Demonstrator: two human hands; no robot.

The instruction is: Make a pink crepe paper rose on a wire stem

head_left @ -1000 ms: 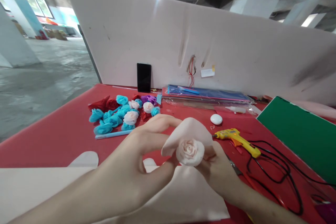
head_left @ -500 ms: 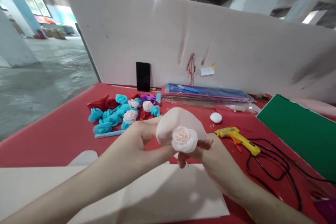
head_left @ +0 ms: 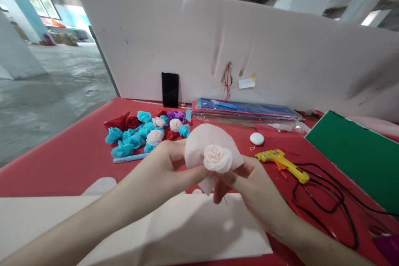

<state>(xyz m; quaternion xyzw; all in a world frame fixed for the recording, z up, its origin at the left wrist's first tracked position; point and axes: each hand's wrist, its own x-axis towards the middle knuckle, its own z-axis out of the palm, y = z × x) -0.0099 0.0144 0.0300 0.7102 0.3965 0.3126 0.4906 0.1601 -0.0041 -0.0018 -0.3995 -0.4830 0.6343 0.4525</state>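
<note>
A pale pink paper rose [head_left: 216, 158] is held between both hands above the table's near part. Behind the bloom stands a wide, curved pale pink petal [head_left: 204, 139]. My left hand [head_left: 176, 166] pinches the petal and the flower's base from the left, thumb beside the bloom. From the right, my right hand [head_left: 245, 178] grips the base just below the bloom, its fingers partly hidden behind the paper. A thin wire end pokes out beneath the right fingers.
Blue, red, pink and purple paper flowers [head_left: 135, 139] lie at the back left. A yellow glue gun [head_left: 285, 164] with a black cord, a white oval object [head_left: 257, 138] and a green board [head_left: 358, 162] are right. Pale paper [head_left: 187, 232] covers the near edge.
The bloom has tilted and shifted slightly up. The petal has wrapped lower around its base, with a pointed part now showing beneath, and the right fingers have shifted slightly.
</note>
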